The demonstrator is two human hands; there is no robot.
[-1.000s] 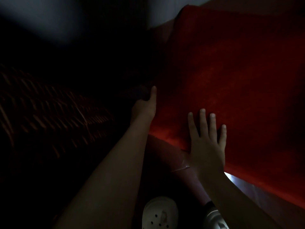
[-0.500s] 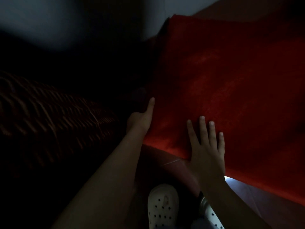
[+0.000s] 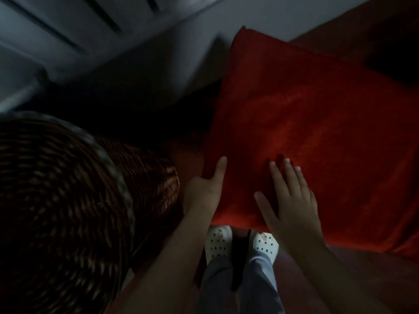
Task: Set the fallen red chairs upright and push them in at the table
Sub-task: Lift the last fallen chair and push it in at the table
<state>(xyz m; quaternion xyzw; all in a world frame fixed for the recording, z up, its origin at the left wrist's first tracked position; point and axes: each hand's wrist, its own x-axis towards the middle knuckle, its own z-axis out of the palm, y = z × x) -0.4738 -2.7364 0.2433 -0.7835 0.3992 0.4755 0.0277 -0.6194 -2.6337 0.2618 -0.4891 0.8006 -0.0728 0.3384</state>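
Dim room, wicker basket (image 3: 68,200) nearby; red chair (image 3: 317,121) edge gripped by left hand (image 3: 204,191), pressed by flat right hand (image 3: 292,205).

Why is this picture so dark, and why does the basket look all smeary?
Head view: the room is dim, so only the red chair shows strong colour; head view again: the wicker basket and the pale wall are streaked by motion blur, while the white shoes look fairly sharp.
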